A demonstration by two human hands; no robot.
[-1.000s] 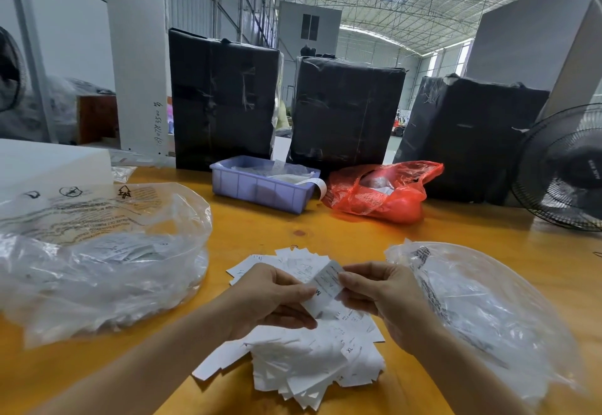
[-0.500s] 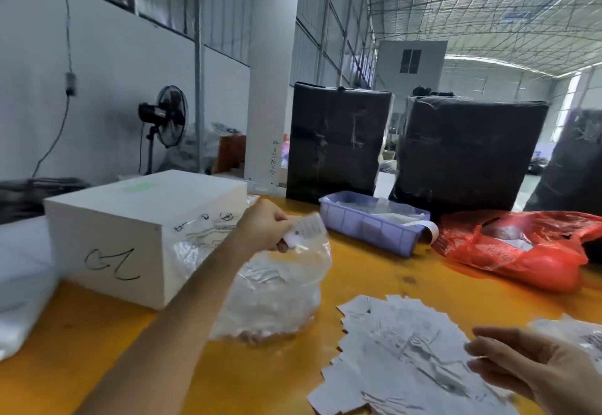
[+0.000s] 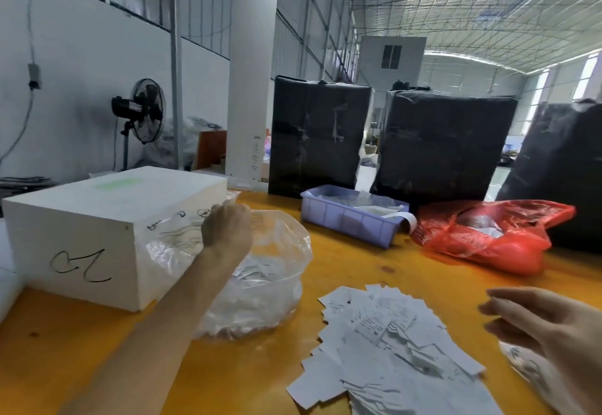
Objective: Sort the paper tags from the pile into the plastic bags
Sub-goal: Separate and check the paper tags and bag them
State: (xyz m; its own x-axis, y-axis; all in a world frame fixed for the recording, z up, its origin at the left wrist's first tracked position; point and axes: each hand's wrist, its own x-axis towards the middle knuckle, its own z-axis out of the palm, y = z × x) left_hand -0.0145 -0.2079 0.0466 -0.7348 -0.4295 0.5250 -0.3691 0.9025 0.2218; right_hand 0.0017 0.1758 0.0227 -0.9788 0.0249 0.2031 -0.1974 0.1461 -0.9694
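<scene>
On the table (image 3: 81, 349), a box (image 3: 97, 219) sits at the left with a plastic bag (image 3: 273, 268) just to its right. The pile of tags (image 3: 391, 349) lies right of that bag. Behind them stand a tray (image 3: 345, 219), another bag (image 3: 488, 238) to its right, and wrapped bundles (image 3: 319, 134) along the far edge.

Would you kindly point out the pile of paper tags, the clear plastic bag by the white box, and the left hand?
pile of paper tags (image 3: 387, 346), head view, on the middle of the spread.
clear plastic bag (image 3: 277, 271), head view, on its right wall.
left hand (image 3: 226, 227), head view, on the back of the hand.
</scene>
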